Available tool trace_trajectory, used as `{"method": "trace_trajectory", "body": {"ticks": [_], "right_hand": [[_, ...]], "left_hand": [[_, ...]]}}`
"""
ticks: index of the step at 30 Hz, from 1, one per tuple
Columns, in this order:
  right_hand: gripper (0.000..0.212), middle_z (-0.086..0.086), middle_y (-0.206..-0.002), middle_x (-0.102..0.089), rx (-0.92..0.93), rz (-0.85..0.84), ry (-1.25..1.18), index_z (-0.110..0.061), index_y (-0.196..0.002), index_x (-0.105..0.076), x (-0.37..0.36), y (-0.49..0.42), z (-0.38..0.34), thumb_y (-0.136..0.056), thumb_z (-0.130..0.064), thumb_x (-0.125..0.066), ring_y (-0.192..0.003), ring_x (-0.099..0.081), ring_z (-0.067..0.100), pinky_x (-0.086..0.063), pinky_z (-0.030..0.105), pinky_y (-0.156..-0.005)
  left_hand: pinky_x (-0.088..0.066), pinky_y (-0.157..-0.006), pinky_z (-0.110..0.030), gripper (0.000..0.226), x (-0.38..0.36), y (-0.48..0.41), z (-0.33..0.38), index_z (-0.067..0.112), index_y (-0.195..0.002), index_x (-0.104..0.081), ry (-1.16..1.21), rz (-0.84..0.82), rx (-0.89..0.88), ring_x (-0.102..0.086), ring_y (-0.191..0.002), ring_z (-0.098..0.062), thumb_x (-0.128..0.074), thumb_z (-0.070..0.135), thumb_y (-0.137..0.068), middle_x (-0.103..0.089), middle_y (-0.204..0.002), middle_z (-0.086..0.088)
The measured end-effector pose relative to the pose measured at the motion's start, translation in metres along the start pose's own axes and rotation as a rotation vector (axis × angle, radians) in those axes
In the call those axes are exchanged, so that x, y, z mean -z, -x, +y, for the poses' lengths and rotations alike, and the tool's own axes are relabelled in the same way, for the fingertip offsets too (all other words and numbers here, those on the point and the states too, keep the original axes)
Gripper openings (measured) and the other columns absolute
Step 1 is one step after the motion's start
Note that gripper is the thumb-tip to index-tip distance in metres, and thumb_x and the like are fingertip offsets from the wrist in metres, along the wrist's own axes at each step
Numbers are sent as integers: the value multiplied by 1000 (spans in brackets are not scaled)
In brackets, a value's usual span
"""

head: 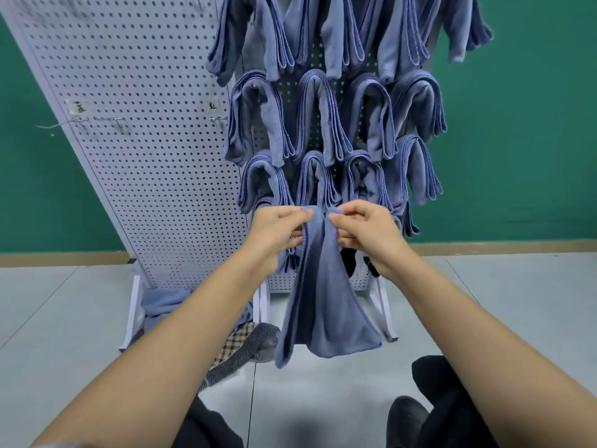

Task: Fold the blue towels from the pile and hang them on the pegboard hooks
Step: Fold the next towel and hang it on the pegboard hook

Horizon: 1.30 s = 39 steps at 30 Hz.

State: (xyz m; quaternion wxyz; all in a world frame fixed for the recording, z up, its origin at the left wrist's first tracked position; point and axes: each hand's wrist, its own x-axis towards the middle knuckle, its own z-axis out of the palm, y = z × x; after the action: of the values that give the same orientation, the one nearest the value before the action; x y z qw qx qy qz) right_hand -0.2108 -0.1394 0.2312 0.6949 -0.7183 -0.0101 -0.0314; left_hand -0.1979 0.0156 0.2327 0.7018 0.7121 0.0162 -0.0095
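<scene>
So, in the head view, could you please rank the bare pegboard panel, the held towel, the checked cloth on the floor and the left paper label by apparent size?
1. bare pegboard panel, clearly largest
2. held towel, though nearer the camera
3. checked cloth, partly hidden, so unsure
4. left paper label, smallest

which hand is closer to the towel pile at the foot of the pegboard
Left. The left hand grips the top of the held towel, above and right of the pile; the right hand pinches the same edge farther right.
</scene>
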Motion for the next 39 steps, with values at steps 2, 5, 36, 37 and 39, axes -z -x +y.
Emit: {"method": "trace_trajectory", "body": {"ticks": [2,5,36,37,39], "right_hand": [[6,2,-68,-59,31,-7,18,-10,-85,-61,-6,3,0,-88,-8,-66,-54,-56,7,-56,23,-62],[5,4,-75,-66,58,-31,-64,-9,-89,-66,-9,7,-2,-91,-12,-62,-64,-66,9,-57,24,-68],[53,-7,-110,-60,271,-49,614,-23,-121,-58,43,-29,5,-73,-26,-81,-102,-54,7,-43,22,-92],[49,-10,-108,-61,281,-93,679,-24,-117,-60,41,-29,7,-74,-31,-81,-100,-54,4,-42,22,-90],[21,-13,-84,-60,275,-185,707,-23,-91,-64,36,-29,9,-79,-36,-75,-78,-52,2,-41,23,-73]], "left_hand": [[-50,-57,-14,8,-7,2,0,15,-93,-72,-31,2,-35,-58,-57,1,-66,18,-89,-63,-60,13],[-51,-64,-16,13,-9,5,3,15,-94,-75,-2,-7,-83,-61,-62,0,-65,24,-90,-68,-64,14],[-45,-87,-32,21,-3,-27,-2,19,-99,-63,-91,-254,-175,-59,-86,-11,-43,16,-101,-67,-90,2],[-44,-88,-31,22,-6,-27,-3,20,-96,-63,-81,-300,-176,-58,-86,-10,-43,14,-101,-66,-90,3],[-45,-90,-31,23,-9,-28,-4,20,-95,-63,-47,-341,-158,-59,-89,-11,-42,13,-101,-66,-92,1]]}}
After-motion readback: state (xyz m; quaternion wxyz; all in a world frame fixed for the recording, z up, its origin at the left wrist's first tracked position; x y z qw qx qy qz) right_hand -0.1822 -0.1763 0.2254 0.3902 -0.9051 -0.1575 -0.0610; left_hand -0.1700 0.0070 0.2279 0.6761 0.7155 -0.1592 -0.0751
